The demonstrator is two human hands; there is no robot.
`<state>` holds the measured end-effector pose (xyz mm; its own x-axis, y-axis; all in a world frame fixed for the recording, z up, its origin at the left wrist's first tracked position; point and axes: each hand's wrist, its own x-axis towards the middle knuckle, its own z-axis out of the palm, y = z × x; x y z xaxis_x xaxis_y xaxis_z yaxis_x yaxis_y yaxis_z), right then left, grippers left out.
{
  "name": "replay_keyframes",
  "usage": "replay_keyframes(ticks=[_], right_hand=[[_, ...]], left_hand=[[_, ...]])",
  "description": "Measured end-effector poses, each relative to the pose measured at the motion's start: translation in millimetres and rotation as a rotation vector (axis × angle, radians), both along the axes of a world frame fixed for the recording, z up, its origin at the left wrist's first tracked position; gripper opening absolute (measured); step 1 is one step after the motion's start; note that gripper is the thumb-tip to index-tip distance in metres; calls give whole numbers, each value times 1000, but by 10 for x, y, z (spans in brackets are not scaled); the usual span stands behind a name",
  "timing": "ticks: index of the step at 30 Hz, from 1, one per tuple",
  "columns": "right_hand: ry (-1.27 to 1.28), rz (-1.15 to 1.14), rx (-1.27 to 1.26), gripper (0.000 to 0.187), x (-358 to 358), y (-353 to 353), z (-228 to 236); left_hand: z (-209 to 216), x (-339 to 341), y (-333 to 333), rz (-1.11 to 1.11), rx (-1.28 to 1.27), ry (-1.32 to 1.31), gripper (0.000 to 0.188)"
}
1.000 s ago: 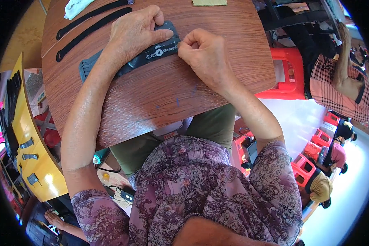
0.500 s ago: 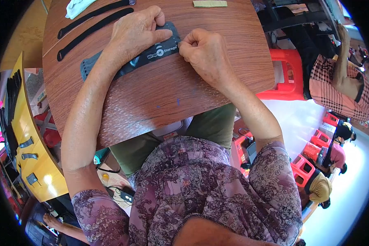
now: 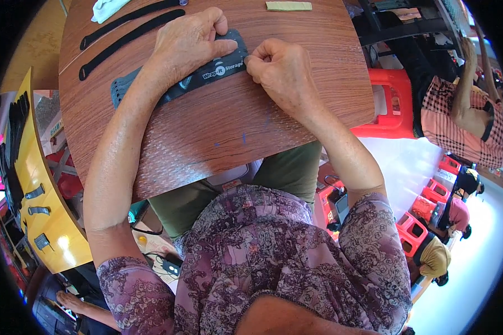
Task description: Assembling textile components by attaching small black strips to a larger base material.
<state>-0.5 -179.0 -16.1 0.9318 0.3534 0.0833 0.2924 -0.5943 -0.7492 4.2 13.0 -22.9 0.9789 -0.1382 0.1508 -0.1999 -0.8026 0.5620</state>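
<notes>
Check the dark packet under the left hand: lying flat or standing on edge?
Flat: the dark packet shows its broad printed face from above on the brown table, the left hand lying across it.

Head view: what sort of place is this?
Likely a small workshop or shared workroom, though I can't be certain: black straps and a dark strap bundle on the wood-grain table, plus other people and red plastic stools off to the right.
</notes>
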Motion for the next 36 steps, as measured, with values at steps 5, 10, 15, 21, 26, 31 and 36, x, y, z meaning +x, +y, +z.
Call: replay_keyframes(ticks=[5,10,15,21,26,31,36], right_hand=[[-54,42,-73,15,7,-6,20],[-67,33,-67,16,13,-6,17],[-70,33,-91,17,30,-5,33],[-20,39,-108,16,56,21,83],[-6,48,-100,16,82,36,54],[-86,74,-144,16,121,-18,-2],[-37,61,-112,17,95,8,56]], left_hand=[[34,-19,-8,0,-9,35,29],[20,-14,-12,4,-10,29,29],[13,-12,-13,-10,-6,-5,30],[18,-28,2,-6,28,-17,27],[149,-146,45,2,-137,25,22],[239,-729,36,61,242,-440,26],[155,-1163,151,186,491,-424,50]])
